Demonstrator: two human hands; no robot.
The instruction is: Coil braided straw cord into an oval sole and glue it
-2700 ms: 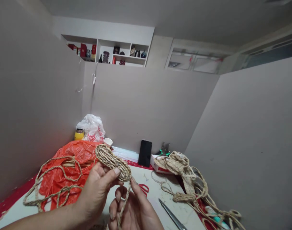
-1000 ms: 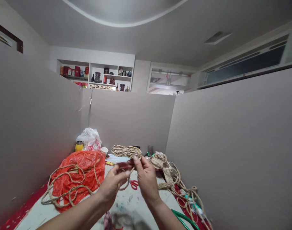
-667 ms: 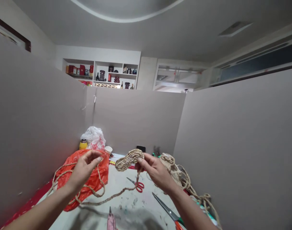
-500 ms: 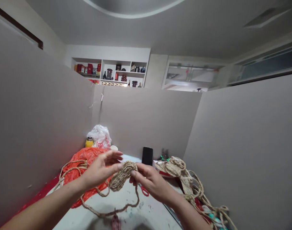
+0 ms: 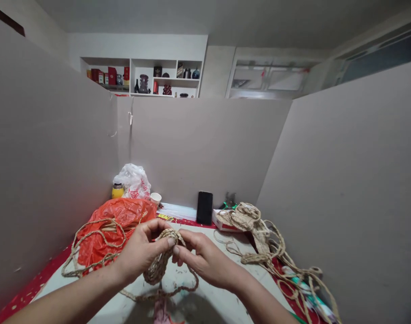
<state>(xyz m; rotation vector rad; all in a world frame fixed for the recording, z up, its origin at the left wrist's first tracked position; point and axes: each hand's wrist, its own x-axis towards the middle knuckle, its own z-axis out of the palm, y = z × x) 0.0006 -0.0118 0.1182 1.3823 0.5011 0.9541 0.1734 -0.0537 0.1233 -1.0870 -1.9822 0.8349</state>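
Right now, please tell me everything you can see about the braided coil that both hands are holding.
The braided coil is a flat, long oval of tan, straw-like plaited cord wound in rows side by side. It is held on edge above the table, tilted. The left hand grips its upper part, thumb across the front; the right hand pinches its top end with its fingers. A loose tail of the same cord hangs below in a loop to the table.
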